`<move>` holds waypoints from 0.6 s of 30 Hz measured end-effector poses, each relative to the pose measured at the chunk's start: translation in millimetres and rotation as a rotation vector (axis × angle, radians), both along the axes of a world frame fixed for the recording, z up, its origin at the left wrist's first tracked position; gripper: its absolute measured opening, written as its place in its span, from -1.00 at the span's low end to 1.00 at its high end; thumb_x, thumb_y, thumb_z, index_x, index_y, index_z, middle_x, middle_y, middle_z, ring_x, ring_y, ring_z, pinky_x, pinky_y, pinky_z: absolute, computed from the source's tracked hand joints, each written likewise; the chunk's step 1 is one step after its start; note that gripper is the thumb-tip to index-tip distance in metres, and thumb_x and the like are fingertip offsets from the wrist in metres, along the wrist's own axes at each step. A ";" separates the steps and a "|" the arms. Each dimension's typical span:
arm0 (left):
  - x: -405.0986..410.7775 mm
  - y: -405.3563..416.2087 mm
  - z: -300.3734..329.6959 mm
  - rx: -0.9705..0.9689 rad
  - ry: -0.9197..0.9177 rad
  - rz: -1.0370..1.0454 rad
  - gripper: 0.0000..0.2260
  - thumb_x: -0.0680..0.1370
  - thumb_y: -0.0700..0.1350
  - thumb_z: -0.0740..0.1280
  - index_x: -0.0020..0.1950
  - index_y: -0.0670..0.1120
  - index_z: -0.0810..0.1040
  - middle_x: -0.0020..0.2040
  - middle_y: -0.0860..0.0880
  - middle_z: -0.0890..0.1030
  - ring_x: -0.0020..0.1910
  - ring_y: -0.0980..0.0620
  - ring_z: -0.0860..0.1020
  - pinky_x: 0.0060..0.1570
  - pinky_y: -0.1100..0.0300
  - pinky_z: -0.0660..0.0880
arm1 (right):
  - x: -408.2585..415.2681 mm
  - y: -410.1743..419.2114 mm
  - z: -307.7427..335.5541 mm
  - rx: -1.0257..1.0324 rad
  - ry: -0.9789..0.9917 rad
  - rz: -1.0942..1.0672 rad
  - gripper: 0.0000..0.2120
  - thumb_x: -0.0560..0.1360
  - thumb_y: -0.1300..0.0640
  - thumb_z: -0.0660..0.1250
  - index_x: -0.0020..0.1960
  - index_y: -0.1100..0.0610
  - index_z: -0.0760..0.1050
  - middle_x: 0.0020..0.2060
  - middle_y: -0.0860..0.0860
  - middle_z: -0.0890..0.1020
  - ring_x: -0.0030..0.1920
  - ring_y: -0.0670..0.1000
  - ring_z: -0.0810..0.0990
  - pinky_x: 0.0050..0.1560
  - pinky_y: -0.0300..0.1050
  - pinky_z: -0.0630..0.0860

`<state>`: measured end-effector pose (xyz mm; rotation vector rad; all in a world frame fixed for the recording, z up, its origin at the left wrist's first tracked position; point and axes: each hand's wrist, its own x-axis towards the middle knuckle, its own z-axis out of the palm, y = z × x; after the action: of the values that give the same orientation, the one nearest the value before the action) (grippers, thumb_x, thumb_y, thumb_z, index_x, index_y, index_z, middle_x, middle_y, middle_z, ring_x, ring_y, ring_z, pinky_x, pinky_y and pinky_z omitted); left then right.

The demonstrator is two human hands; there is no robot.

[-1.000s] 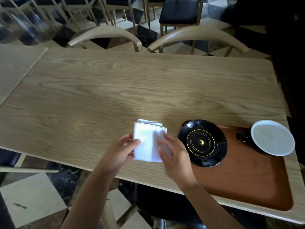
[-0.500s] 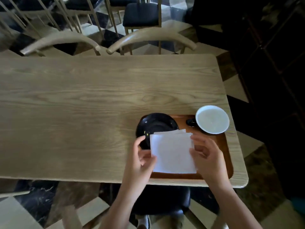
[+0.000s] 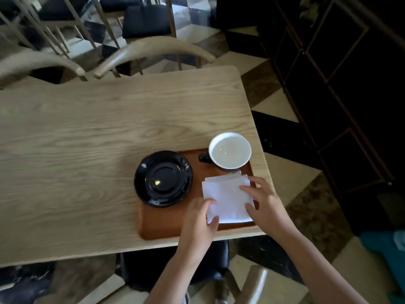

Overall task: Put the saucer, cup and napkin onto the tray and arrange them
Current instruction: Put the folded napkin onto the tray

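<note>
A folded white napkin (image 3: 226,199) lies on the right part of the brown tray (image 3: 163,224), near the table's right corner. My left hand (image 3: 200,222) pinches its near left corner. My right hand (image 3: 264,204) rests on its right edge with fingers spread over it. A black saucer (image 3: 163,178) sits on the tray's left end and overhangs the tray's left edge a little. A cup (image 3: 229,151), white inside with a dark handle pointing left, stands at the tray's far right corner, just beyond the napkin.
The wooden table (image 3: 87,163) stretches to the left and back. Two curved chair backs (image 3: 153,49) stand at its far side. A dark cabinet (image 3: 341,84) is to the right, a chair seat (image 3: 175,266) below the near edge.
Both hands carried the napkin from the bare table left of the saucer, over the saucer, and down onto the right part of the tray. The camera swung to the right.
</note>
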<state>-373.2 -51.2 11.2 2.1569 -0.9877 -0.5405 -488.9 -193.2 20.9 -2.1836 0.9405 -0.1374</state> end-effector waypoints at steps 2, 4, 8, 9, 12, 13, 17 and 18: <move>-1.3 0.8 -0.9 0.045 -0.017 -0.019 -0.68 0.42 -0.25 0.40 0.15 -0.08 0.52 0.04 0.00 0.50 -0.13 0.07 0.49 -0.03 0.17 0.52 | 2.2 -1.5 -2.6 -0.015 0.027 0.036 -0.58 0.44 0.34 0.28 0.27 0.10 0.48 0.38 -0.03 0.31 0.22 -0.01 0.46 0.10 -0.15 0.50; -2.3 2.6 -1.3 0.097 -0.029 -0.039 -0.66 0.46 -0.20 0.38 0.22 -0.06 0.49 0.10 -0.01 0.48 -0.17 0.09 0.47 -0.02 0.28 0.47 | 3.2 -1.8 -6.9 -0.044 0.084 0.083 -0.57 0.46 0.33 0.24 0.31 0.09 0.44 0.41 -0.03 0.27 0.27 -0.03 0.41 0.12 -0.18 0.47; -2.2 8.5 -4.9 0.183 -0.154 -0.071 -0.65 0.43 -0.17 0.42 0.21 -0.06 0.51 0.16 -0.07 0.48 0.05 0.01 0.52 0.03 0.28 0.44 | 0.3 0.9 -14.8 -0.246 0.113 0.148 -0.64 0.36 0.34 0.38 0.14 0.15 0.56 0.31 0.11 0.44 0.15 0.09 0.53 -0.07 -0.01 0.61; -1.8 10.3 -7.5 0.185 -0.211 -0.088 -0.65 0.40 -0.17 0.44 0.18 -0.07 0.52 0.18 -0.11 0.48 0.13 -0.04 0.51 0.05 0.22 0.48 | -1.6 1.1 -16.3 -0.319 0.118 0.162 -0.68 0.29 0.34 0.43 0.03 0.15 0.60 0.25 0.13 0.51 0.13 0.13 0.55 -0.10 0.03 0.63; -2.3 11.0 -18.2 0.161 -0.379 -0.206 -0.61 0.44 -0.16 0.36 0.26 -0.10 0.47 0.37 -0.20 0.40 0.38 -0.16 0.35 0.21 0.09 0.42 | -5.3 -1.6 -21.0 -0.525 0.153 0.284 -0.65 0.25 0.19 0.50 0.03 0.12 0.59 0.31 0.17 0.50 0.30 0.20 0.46 0.16 0.15 0.50; -3.0 10.0 -21.1 0.170 -0.418 -0.246 -0.60 0.49 -0.12 0.29 0.33 -0.08 0.41 0.42 -0.22 0.34 0.42 -0.16 0.29 0.23 0.06 0.40 | -6.4 -2.1 -24.0 -0.549 0.163 0.334 -0.58 0.27 0.12 0.50 0.12 0.10 0.57 0.34 0.16 0.46 0.35 0.19 0.40 0.22 0.18 0.44; -2.4 6.6 -22.5 0.277 -0.465 -0.295 -0.58 0.54 -0.01 0.04 0.40 0.02 0.30 0.44 -0.20 0.33 0.42 -0.14 0.29 0.19 0.01 0.47 | -11.2 -0.2 -31.7 -0.598 0.251 0.410 -0.44 0.39 -0.03 0.37 0.36 0.05 0.38 0.42 0.13 0.36 0.44 0.10 0.25 0.31 0.14 0.31; -1.6 6.2 -21.8 0.288 -0.462 -0.304 -0.58 0.54 -0.01 0.03 0.40 0.02 0.30 0.44 -0.21 0.33 0.42 -0.14 0.29 0.19 0.00 0.47 | -12.4 0.2 -32.1 -0.605 0.257 0.411 -0.45 0.42 -0.04 0.32 0.38 0.05 0.35 0.43 0.13 0.34 0.44 0.10 0.26 0.31 0.13 0.30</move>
<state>-374.8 -45.0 -10.6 2.4639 -1.5895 -0.3408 -501.3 -193.0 -11.2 -2.9656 0.6048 0.0707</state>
